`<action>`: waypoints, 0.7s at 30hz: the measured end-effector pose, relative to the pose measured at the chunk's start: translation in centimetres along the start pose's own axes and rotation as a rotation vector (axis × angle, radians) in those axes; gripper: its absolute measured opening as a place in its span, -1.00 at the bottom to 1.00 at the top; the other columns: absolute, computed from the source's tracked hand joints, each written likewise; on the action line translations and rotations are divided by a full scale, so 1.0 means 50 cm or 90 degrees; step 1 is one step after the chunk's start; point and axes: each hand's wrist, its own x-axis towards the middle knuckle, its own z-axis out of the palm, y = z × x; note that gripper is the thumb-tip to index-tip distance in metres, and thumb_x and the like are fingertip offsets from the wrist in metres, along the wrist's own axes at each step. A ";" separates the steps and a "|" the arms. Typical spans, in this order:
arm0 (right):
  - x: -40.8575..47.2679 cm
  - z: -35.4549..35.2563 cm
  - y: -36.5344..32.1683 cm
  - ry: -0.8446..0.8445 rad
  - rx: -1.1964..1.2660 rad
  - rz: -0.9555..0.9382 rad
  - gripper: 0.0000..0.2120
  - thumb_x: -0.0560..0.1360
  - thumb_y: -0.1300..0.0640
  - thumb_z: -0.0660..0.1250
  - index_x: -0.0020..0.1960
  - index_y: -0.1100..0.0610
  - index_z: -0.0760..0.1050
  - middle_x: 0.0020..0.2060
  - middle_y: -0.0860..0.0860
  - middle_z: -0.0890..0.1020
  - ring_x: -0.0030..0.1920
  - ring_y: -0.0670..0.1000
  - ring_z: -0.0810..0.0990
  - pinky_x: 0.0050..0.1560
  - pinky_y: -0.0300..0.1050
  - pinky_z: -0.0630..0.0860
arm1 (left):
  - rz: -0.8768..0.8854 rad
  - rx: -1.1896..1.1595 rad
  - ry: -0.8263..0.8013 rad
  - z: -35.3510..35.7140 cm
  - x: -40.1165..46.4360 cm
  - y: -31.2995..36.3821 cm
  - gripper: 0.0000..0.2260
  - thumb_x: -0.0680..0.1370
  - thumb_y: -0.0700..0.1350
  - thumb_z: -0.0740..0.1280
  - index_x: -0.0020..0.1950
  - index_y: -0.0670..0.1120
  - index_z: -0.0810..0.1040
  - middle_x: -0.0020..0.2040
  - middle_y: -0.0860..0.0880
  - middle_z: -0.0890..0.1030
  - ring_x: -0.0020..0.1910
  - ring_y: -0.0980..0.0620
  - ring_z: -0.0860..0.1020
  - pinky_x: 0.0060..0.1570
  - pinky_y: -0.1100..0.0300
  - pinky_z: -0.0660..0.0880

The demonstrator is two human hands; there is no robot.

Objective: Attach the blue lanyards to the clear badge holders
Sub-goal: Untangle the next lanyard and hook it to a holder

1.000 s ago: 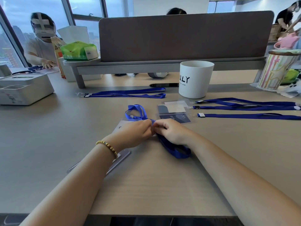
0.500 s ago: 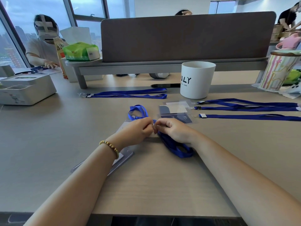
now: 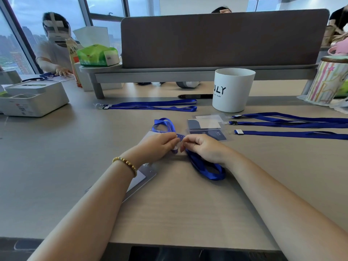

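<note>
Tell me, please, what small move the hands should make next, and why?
Probably ease the clip of the lanyard into the badge holder: the left hand and right hand pinch them together, fingertips nearly touching, though the joint itself is hidden.

An open-plan office: a shared wooden desk (image 3: 178, 213) with a grey fabric divider screen (image 3: 216, 38) at twelve o'clock, floor-to-ceiling windows (image 3: 17, 40) over a city skyline at ten o'clock, coworkers seated around.

The left hand (image 3: 160, 146) and the right hand (image 3: 203, 147) meet fingertip to fingertip over a blue lanyard (image 3: 205, 166) and a clear badge holder (image 3: 139, 179) on the table (image 3: 56, 157).
</note>
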 end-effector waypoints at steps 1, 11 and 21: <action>-0.001 -0.001 -0.002 0.000 0.010 0.005 -0.77 0.61 0.14 0.16 -0.15 0.00 0.53 -0.19 -0.12 0.57 -0.17 -0.28 0.51 -0.14 -0.46 0.38 | 0.000 -0.015 0.003 0.000 0.000 0.001 -0.83 0.61 -0.02 0.10 -0.09 -0.05 0.41 -0.21 0.00 0.47 -0.16 -0.02 0.44 -0.03 0.07 0.43; -0.007 -0.014 -0.019 -0.022 0.055 0.111 -0.72 0.59 0.10 0.14 -0.26 0.03 0.49 -0.27 0.13 0.40 -0.45 -0.09 0.29 -0.52 -0.36 0.23 | 0.033 0.022 -0.100 -0.007 -0.013 -0.010 -0.49 0.53 0.12 0.23 0.45 0.19 0.14 0.46 0.07 0.23 0.46 0.01 0.15 0.45 -0.03 0.08; 0.017 0.017 -0.045 0.086 0.047 0.181 -0.67 0.55 0.13 0.17 -0.36 0.05 0.50 -0.43 0.00 0.46 -0.49 -0.06 0.34 -0.47 -0.26 0.28 | 0.014 0.209 0.042 -0.009 -0.008 0.035 -0.52 0.61 -0.22 0.10 0.50 -0.03 0.06 0.13 -0.12 0.50 0.00 -0.05 0.51 0.06 0.19 0.44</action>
